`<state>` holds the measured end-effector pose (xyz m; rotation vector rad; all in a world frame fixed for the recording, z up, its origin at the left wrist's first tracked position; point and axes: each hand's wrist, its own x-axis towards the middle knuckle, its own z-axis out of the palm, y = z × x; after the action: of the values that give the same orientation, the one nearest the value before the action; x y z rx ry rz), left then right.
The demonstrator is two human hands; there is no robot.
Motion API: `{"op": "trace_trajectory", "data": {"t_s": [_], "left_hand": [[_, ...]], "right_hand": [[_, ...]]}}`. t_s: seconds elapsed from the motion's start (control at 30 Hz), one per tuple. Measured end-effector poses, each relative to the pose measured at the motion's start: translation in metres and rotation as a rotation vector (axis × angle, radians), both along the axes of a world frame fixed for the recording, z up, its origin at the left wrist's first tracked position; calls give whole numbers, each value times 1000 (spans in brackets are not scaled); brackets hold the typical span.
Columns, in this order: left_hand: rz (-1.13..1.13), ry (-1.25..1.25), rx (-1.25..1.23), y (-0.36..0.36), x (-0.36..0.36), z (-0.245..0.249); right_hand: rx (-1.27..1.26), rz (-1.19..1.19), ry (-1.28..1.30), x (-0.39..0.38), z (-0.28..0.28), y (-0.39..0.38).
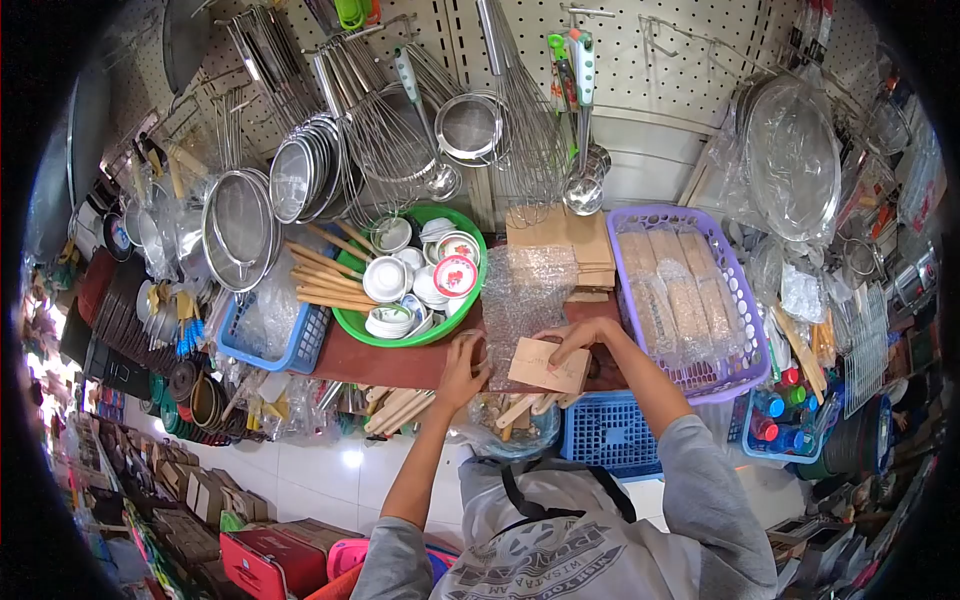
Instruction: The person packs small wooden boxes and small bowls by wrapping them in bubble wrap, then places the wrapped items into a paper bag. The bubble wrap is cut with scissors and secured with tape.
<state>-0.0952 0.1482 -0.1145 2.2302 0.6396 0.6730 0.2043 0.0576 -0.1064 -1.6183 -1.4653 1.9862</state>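
Observation:
My right hand [582, 340] grips a small flat brown cardboard box [548, 366] with faint writing on its top face, thumb over its upper edge. The box is over the near end of a sheet of bubble wrap [525, 290], which lies across the reddish-brown shelf [400, 362]. At the sheet's near left edge my left hand [464, 368] has its fingers curled on the plastic. Behind the wrap are stacked brown cardboard boxes [560, 235].
Left of the wrap stands a green basin [350, 322] of small bowls and wooden-handled tools. To the right is a purple basket [752, 372] with bubble-wrapped brown packs. Whisks [530, 130] and strainers [240, 230] hang above. Below are a blue crate [610, 435] and wooden utensils [400, 410].

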Motion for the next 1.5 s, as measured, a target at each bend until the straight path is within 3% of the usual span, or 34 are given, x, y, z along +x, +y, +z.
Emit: {"op": "trace_trajectory", "data": {"t_s": [0.07,0.2,0.57,0.87,1.27,1.5], "left_hand": [[-8,128,266,-7,-4,1],[27,381,380,-24,-5,-11],[108,440,397,-37,-13,-19],[168,472,322,-42,-19,-24],[176,496,280,-42,-18,-25],[158,507,216,-38,-19,-27]], "right_hand": [[23,12,-10,-2,6,-5],[-5,-9,-18,-6,17,-10],[-35,55,-31,-3,27,-1],[96,71,134,-33,29,14],[21,43,-22,-17,13,6],[69,45,65,-20,30,2]]}}
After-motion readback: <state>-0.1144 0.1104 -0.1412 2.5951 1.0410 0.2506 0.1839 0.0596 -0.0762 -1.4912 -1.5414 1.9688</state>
